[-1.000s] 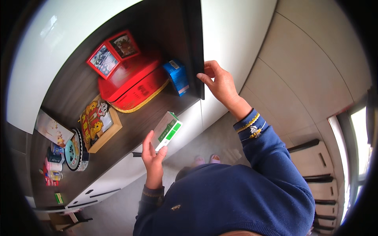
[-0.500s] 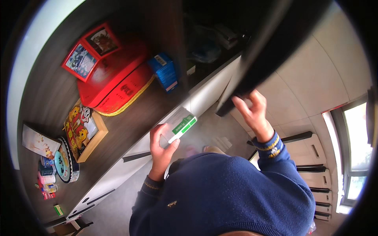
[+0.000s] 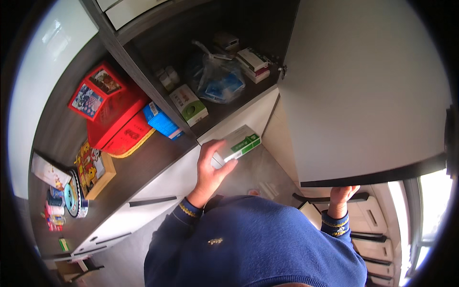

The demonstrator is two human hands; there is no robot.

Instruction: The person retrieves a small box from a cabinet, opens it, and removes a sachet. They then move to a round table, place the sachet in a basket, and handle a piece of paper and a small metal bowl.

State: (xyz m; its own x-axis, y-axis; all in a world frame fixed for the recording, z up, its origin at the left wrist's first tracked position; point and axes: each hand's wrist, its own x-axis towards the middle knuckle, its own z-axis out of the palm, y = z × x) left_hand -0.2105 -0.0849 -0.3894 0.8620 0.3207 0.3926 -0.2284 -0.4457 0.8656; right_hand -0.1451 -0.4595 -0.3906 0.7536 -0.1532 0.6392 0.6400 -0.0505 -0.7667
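The cabinet door [image 3: 363, 105] already stands open, your right hand [image 3: 342, 195] at its edge, grip unclear, while your left hand [image 3: 212, 167] grasps the green-and-white carton [image 3: 245, 142] outside the shelf's [image 3: 219, 115] front edge

Worn on the head, the fisheye camera looks steeply down past the sweater [image 3: 260, 234], with the left hand [image 3: 212, 167] and right hand [image 3: 341, 195] fairly near, the shelf [image 3: 141, 174] at left, and the cupboard door [image 3: 368, 100] at upper right.
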